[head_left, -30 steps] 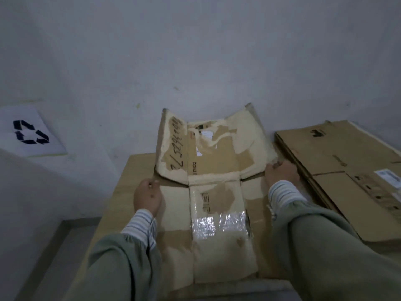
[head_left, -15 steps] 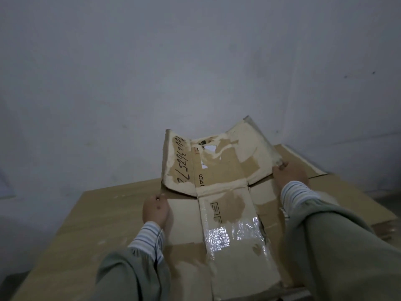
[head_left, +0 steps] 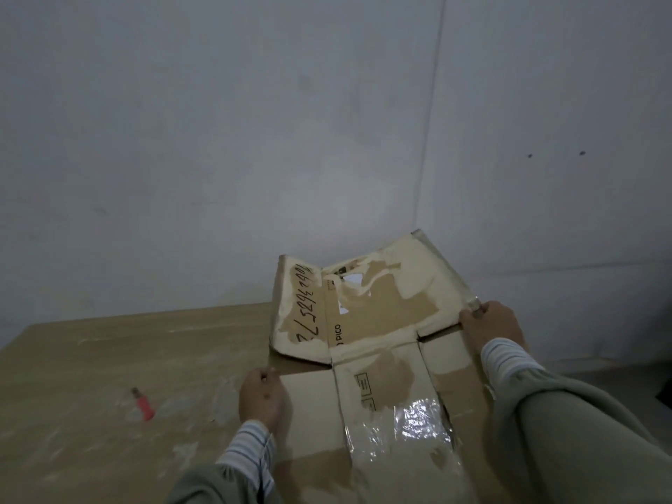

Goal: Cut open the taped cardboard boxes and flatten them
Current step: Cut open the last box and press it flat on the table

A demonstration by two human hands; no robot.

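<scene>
- Opened brown cardboard box [head_left: 381, 387], torn white facing and a patch of shiny clear tape [head_left: 418, 427], lies on the wooden tabletop [head_left: 109, 358] at its near-right part, mostly flat. The far panel is tilted up toward the grey wall [head_left: 254, 140].
- Left hand [head_left: 262, 396]: fingers curled over the box's left edge, gripping it. Right hand [head_left: 491, 327]: fingers curled on the right edge at the fold where the raised panel starts, pinching a bit of tape or the card corner; cannot tell which.
- Key relation: the box lies between the two hands, long axis running away from the person, and the raised panel sits just beyond the right hand, so the right hand is nearer to it. Judgement: flattening is nearly done, and the panel wants pushing down or folding back along that crease.
- Around: small red-handled cutter [head_left: 143, 405] on the tabletop well left of the box, clear of both hands. Pale scuffs and dust on the surface.
- In the way: the wall is close behind the raised panel, so it could limit folding away. Nothing else is near.
</scene>
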